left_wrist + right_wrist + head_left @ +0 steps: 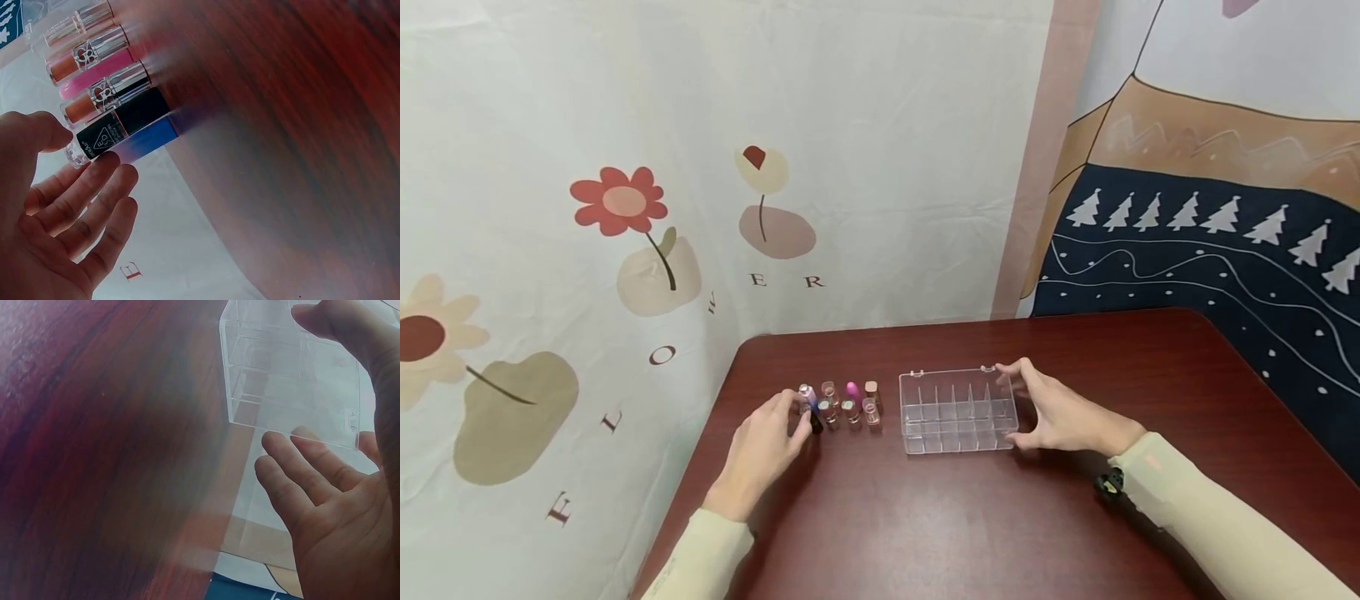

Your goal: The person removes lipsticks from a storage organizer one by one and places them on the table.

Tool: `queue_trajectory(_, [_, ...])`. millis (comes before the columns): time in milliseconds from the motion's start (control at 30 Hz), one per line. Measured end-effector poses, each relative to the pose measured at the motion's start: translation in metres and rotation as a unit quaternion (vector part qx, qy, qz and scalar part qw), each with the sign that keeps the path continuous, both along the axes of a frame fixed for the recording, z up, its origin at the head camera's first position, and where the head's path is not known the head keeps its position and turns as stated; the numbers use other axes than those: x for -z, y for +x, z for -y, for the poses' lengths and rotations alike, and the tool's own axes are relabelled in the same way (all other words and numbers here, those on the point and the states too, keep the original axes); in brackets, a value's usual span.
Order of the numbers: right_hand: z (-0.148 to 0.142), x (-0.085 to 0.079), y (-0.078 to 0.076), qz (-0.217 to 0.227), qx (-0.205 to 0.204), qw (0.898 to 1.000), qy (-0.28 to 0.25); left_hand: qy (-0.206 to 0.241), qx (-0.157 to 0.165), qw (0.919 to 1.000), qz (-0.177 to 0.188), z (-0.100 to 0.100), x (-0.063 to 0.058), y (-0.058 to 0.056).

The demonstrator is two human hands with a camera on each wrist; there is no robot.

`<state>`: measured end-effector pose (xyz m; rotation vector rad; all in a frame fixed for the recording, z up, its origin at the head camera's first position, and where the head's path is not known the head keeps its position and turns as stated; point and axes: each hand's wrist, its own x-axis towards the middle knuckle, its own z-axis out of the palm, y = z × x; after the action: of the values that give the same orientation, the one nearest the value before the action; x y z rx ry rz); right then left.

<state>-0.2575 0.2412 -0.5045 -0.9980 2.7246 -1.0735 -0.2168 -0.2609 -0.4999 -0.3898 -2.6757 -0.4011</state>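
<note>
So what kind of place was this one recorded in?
Probably a room at home or a small staged set, not a workshop. A dark wooden table stands in a corner hung with printed cloths: a flower-print cloth and a tree-pattern cloth. On it are lipstick tubes and a clear compartment box.

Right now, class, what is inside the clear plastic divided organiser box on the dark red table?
The clear plastic divided organiser box shows only its own partitions; its compartments look bare. The right hand with its fingers covers the box's right end, so that end stays unconfirmed.
</note>
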Motion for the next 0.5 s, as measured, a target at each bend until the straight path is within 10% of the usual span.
queue_trajectory(500, [-0.006, 0.003, 0.013, -0.017, 0.004, 1.000, -0.002, 0.003, -0.021, 0.9998, 0.003, 0.003, -0.001, 0.001])
